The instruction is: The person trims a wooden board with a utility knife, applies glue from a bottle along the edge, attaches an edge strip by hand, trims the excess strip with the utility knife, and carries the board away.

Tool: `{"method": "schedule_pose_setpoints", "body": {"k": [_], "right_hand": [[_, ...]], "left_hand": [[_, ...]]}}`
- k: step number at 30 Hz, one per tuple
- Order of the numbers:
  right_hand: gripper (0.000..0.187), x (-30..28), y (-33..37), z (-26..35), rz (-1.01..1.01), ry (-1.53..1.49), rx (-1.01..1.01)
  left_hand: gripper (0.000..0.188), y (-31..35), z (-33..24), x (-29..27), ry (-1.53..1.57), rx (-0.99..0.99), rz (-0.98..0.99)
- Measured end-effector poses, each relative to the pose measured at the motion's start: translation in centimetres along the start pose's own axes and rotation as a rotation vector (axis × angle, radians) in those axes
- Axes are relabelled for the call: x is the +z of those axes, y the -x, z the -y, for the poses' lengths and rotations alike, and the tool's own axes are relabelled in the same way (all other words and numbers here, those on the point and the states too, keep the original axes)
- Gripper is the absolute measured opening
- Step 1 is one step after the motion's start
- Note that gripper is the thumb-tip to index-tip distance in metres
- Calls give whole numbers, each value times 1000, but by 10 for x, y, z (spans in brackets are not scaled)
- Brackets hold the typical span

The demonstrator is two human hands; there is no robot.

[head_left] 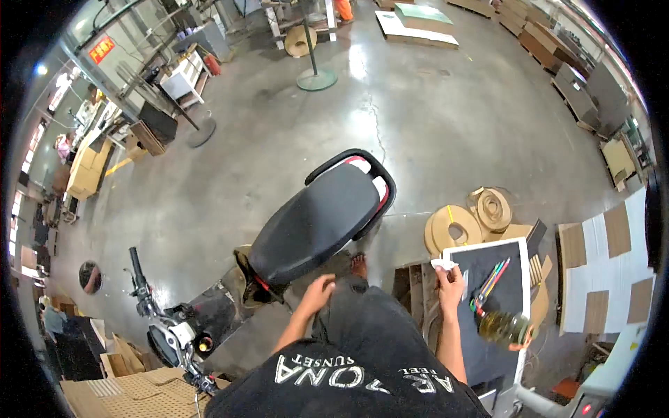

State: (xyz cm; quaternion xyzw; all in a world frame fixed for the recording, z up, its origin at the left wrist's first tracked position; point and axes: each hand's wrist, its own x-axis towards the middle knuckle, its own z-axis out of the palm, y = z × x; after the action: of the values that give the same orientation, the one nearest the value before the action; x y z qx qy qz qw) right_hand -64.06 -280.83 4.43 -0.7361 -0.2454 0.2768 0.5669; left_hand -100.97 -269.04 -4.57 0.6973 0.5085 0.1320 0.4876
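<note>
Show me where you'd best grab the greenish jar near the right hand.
Probably around the middle of the greenish jar, coming from the person's side: its rounded wall suits a wraparound grip, and the coloured sticks crowd its forward side. The right hand pinches a white scrap, so free it first.

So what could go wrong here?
The greenish jar looks close to the edge of the dark tabletop, so a bump might knock it off. The white scrap pinched in the right hand could slip. The scooter is close by, so a sideways step might bump it.
</note>
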Motion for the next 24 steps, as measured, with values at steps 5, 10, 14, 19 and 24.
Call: {"method": "schedule_pose_setpoints", "body": {"k": [5, 10, 14, 19, 24], "right_hand": [[6, 2, -96, 26, -76, -195, 151], [14, 30, -222, 22, -379, -776, 599], [18, 52, -330, -64, -530, -613, 531], [23, 30, -454, -130, -458, -125, 115], [16, 53, -582, -83, -174, -33, 220]], "left_hand": [[42, -146, -88, -53, -25, -7, 117], [41, -259, -172, -61, -59, 74, 55], [47, -300, -178, -43, -143, 180, -8], [65, -341, -186, -15, -251, -127, -119], [69, -316, -172, 16, -256, -537, -319]]}}
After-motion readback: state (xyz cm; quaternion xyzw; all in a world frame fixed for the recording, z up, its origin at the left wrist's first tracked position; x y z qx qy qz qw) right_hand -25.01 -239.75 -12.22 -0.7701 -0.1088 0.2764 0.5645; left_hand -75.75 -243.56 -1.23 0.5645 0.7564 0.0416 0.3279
